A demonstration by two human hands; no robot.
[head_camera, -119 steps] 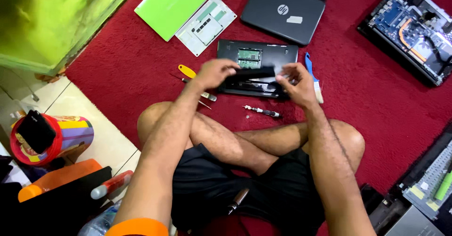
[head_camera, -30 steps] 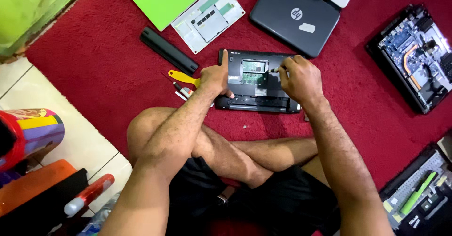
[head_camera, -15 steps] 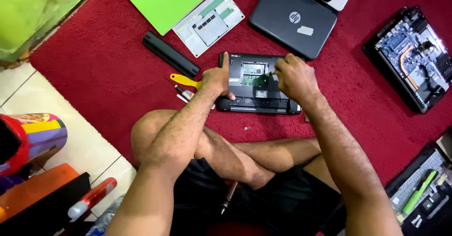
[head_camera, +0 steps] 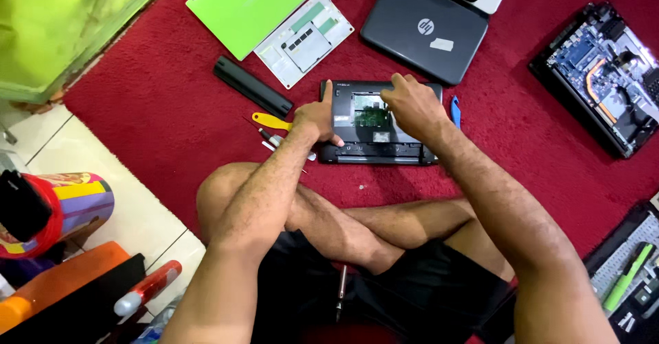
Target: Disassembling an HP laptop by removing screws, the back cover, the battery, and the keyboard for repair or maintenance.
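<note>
Nearest, at six o'clock in the lap between crossed legs: a slim screwdriver [head_camera: 341,290], lying loose, touched by neither hand. Further out at eight o'clock, off the red carpet [head_camera: 171,124] and on the tiles: a red-and-white marker [head_camera: 147,288] and a bright printed tin [head_camera: 62,210].

Dead ahead at twelve o'clock of the knees: a small black laptop [head_camera: 371,155], flat on the carpet, underside up, a bay in its base open with green board showing. Left hand [head_camera: 317,117] spread at its nine o'clock edge, thumb up along the corner, fingers laid flat on the case, pressing down and clamped on nothing. Right hand [head_camera: 412,107] arched over the bay from two o'clock, fingertips curled down inside and hidden; cannot tell whether pinched on a part or merely feeling.

Step in hand, by the look of it: working at something within the open bay while the base is braced. Next move calls for a steady left hand and a light, straight pull or push, no prying against the board.

Just beside the left hand at nine o'clock: a yellow pry tool [head_camera: 269,120] and small drivers [head_camera: 271,138]. At three o'clock of the laptop: a blue pick [head_camera: 456,111]. Beyond, at ten o'clock: a black battery bar [head_camera: 250,87], then a white cover panel [head_camera: 304,39] and a green lid [head_camera: 250,4]. At one o'clock: a closed grey laptop [head_camera: 424,28]. Far off at two o'clock: another laptop [head_camera: 607,76], opened, its board bare
</note>
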